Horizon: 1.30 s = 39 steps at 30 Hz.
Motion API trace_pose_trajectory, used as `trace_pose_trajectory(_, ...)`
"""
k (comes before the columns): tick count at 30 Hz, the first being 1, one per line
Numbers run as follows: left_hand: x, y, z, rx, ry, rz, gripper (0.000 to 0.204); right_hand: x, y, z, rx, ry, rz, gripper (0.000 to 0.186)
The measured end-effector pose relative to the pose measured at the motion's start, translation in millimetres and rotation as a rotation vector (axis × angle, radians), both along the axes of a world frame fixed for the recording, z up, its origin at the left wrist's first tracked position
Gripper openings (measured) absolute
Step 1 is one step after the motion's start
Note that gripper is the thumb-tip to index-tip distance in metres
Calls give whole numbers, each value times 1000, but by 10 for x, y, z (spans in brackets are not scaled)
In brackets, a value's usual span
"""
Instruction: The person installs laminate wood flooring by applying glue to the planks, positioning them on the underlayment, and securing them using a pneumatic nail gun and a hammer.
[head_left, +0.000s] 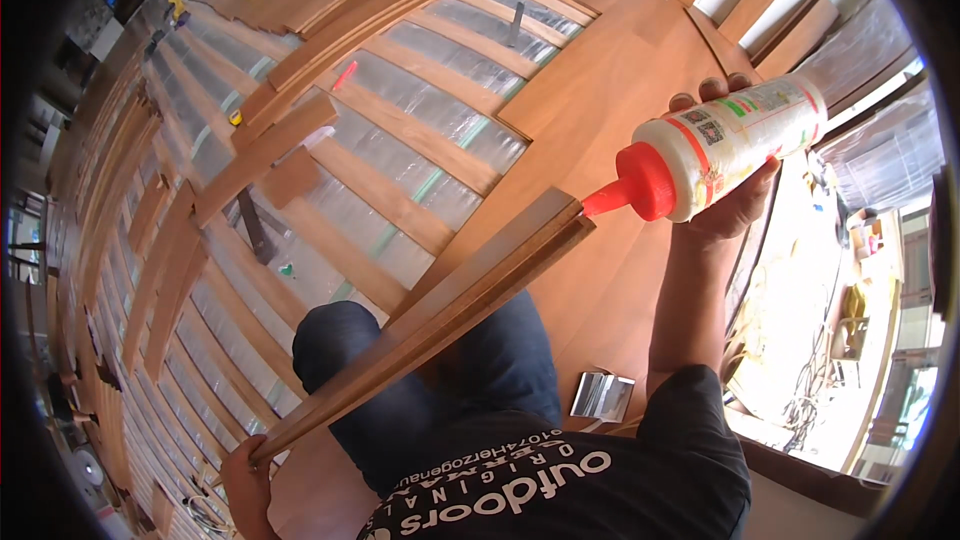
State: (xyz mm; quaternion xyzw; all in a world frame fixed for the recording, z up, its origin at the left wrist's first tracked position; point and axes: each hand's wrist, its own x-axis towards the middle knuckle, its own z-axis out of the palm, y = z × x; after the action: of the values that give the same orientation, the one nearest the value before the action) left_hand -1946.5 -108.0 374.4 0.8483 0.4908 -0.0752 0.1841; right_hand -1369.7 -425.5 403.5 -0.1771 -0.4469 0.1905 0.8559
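A long wooden floorboard (440, 335) slants across the view over my knees, its grooved long edge showing. My left hand (247, 475) is closed round its lower left end. Up at the right, my right hand (742, 208) grips a large white glue bottle (730, 145) with a red cap and pointed red nozzle (608, 199). The bottle is tipped so that the nozzle points left and down, its tip at the board's far end. Whether glue is coming out cannot be seen.
Laid floorboards (610, 80) stretch ahead and right. Beyond my knees, wooden battens (430, 145) run over silvery sheeting, with loose planks (265, 155) across them. A red tool (345, 75) lies on the battens. A small metal box (603, 396) sits beside my right leg.
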Motion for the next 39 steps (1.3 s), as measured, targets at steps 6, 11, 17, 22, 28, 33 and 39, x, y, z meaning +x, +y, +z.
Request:
trace_pose_trajectory(6,-3,28,-44,-18,48,-1,27,-57,63,-262,25,180,-42,77)
trace_pose_trajectory(11,62,37,-8,-8,16,-13,32,-41,22,-541,-12,252,-54,72)
trace_pose_trajectory(17,119,46,9,-70,-47,-39,32,3,-78,-824,-172,281,-278,69)
trace_pose_trajectory(22,0,76,-40,-85,-12,-28,30,-43,-122,-904,-143,298,-273,65)
trace_pose_trajectory(28,-35,84,5,-309,-88,-136,99,-45,-226,-936,-150,292,-257,65)
trace_pose_trajectory(33,-46,32,-25,-57,-73,-93,25,-32,-241,-880,-182,213,-370,65)
trace_pose_trajectory(39,-374,405,-338,-71,-193,18,31,-352,35,-997,-89,533,-296,59)
